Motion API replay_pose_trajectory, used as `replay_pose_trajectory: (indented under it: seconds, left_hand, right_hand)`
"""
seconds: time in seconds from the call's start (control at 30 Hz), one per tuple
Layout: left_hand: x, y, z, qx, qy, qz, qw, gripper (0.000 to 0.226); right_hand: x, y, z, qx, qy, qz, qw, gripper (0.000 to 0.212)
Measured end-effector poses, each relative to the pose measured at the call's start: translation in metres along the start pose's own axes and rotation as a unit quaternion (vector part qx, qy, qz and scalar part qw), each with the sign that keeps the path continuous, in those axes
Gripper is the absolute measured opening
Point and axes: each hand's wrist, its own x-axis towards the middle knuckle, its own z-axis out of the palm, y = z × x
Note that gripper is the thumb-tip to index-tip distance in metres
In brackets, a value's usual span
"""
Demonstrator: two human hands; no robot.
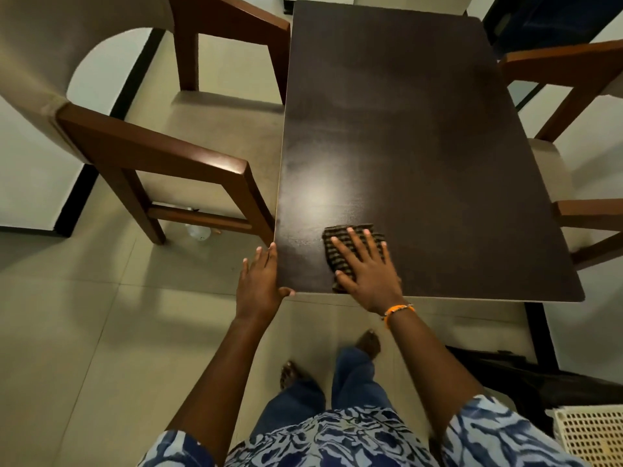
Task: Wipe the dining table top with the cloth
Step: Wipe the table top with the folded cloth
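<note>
The dark brown dining table top (404,129) stretches away from me. A striped brown cloth (340,232) lies flat near its front left corner. My right hand (367,267), with an orange bracelet at the wrist, presses flat on the cloth with fingers spread, covering most of it. My left hand (259,284) rests against the table's front left corner, thumb on the front edge, fingers along the left edge, holding nothing.
A wooden chair (161,156) with a beige seat stands close to the table's left side. Another wooden chair (580,129) is at the right. A white perforated basket (590,433) sits on the floor at the bottom right. My feet stand just before the table.
</note>
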Motion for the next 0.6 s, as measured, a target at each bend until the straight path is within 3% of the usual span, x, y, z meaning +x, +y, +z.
replay_pose_trajectory:
  seconds: [0.13,0.27,0.6]
  left_hand:
    - [0.0,-0.006,0.001,-0.023,0.001,0.007,1.0,0.093]
    - [-0.001,-0.011,0.002,-0.06,0.006,0.008,0.998,0.091]
    - [-0.003,-0.02,0.0,-0.028,0.012,-0.014,0.999,0.074]
  right_hand:
    - [-0.013,0.033,-0.007,0.018,0.023,0.101,0.994,0.066]
    - [0.0,0.003,-0.002,0.027,0.023,0.14,0.99,0.063]
    - [0.104,-0.081,-0.004,0.005,-0.043,-0.054,0.998,0.064]
